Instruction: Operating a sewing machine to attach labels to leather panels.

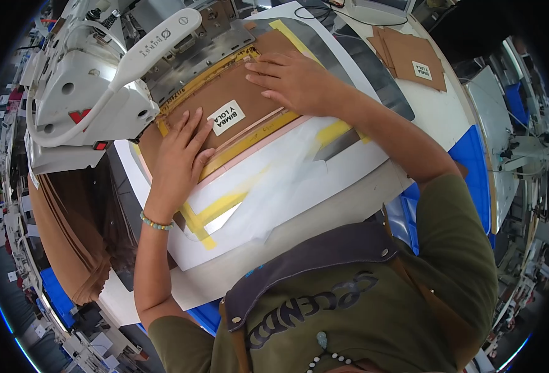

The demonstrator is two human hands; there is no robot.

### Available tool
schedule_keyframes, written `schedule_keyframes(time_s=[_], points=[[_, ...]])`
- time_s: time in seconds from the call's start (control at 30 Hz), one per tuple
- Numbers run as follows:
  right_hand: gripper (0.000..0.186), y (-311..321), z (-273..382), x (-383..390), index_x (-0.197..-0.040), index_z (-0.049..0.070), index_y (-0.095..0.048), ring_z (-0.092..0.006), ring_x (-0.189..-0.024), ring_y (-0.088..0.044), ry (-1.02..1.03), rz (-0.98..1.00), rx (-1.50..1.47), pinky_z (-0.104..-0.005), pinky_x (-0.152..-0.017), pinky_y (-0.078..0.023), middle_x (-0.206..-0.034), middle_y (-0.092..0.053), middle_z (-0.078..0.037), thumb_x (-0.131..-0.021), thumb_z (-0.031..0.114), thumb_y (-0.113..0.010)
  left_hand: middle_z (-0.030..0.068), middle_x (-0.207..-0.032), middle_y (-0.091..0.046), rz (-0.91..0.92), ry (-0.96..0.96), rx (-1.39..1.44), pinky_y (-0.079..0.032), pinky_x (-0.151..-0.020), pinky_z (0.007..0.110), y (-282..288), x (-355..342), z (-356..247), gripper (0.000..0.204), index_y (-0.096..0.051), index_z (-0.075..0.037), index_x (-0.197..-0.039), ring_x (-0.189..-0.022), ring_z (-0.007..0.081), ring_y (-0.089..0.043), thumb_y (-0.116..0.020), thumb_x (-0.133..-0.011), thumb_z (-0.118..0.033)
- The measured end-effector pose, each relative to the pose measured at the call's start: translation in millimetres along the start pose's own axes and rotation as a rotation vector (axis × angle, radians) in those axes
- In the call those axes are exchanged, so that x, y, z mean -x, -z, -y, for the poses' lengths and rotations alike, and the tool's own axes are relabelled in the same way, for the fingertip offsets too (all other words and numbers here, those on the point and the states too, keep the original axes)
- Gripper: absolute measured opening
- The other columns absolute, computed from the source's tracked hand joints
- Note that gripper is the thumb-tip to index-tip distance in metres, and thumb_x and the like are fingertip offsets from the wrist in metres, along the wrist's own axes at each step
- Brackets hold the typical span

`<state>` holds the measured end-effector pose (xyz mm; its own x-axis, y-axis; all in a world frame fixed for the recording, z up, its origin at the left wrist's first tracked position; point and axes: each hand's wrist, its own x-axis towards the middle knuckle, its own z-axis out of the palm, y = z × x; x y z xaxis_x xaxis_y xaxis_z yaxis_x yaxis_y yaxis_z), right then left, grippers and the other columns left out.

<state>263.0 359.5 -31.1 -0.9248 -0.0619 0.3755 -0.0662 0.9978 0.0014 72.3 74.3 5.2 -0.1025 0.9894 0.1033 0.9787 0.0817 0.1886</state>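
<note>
A brown panel (249, 99) with a white label (226, 117) lies inside a flat template with a yellow-edged strip (249, 139) along its near side. My left hand (180, 155) rests flat on the panel's left part, fingers spread, its fingertips just left of the label. Over the panel's right part lies my right hand (299, 84), palm down with fingers stretched out, near the far yellow edge. Neither hand grips anything. Both hands cover parts of the panel and template.
A white sewing machine (69, 84) with a white lamp (156, 46) stands close at the left. Brown pieces hang in a stack (69, 242) at lower left; more labelled brown pieces (411, 53) lie at far right. A blue bin (475, 168) is at the right.
</note>
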Motion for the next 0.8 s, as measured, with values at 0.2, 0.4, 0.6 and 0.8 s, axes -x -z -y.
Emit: schedule_keyframes(time_s=[0.2, 0.4, 0.6, 0.8], points=[[0.047, -5, -11, -6, -0.144, 0.005, -0.066, -0.024, -0.152, -0.048, 0.067, -0.027, 0.027, -0.0438, -0.123, -0.038, -0.159, -0.059, -0.007, -0.109, 0.035, -0.058, 0.0112, -0.169, -0.047, -0.009, -0.005, 0.03, -0.037, -0.125, 0.052, -2, -1, 1, 0.054, -0.06, -0.011, -0.154, -0.154, 0.0406, -0.043, -0.068, -0.103, -0.026], [0.047, 2, -13, -12, -0.137, 0.001, -0.069, -0.0269, -0.14, -0.056, 0.079, -0.079, -0.065, -0.0434, -0.12, -0.041, -0.148, -0.066, -0.011, -0.102, 0.032, -0.067, 0.0096, -0.171, -0.044, 0.03, 0.0, 0.033, -0.036, -0.127, 0.05, 4, -3, 2, 0.056, -0.056, -0.01, -0.157, -0.158, 0.0374, -0.039, -0.066, -0.102, -0.018], [0.051, 10, -8, -17, -0.134, -0.004, -0.067, -0.0299, -0.122, -0.061, 0.126, -0.097, -0.033, -0.0435, -0.115, -0.044, -0.137, -0.07, -0.017, -0.096, 0.03, -0.073, 0.0094, -0.169, -0.047, 0.022, -0.012, 0.009, -0.038, -0.126, 0.049, 3, -1, 3, 0.056, -0.057, -0.01, -0.156, -0.156, 0.0373, -0.041, -0.067, -0.102, -0.019], [0.049, 12, -7, -16, -0.132, -0.003, -0.065, -0.0304, -0.123, -0.06, 0.115, -0.046, -0.055, -0.0439, -0.11, -0.045, -0.139, -0.068, -0.018, -0.097, 0.03, -0.072, 0.0095, -0.167, -0.049, -0.017, 0.011, 0.022, -0.04, -0.125, 0.048, 1, -2, 0, 0.055, -0.058, -0.009, -0.154, -0.155, 0.0363, -0.044, -0.069, -0.102, -0.023]])
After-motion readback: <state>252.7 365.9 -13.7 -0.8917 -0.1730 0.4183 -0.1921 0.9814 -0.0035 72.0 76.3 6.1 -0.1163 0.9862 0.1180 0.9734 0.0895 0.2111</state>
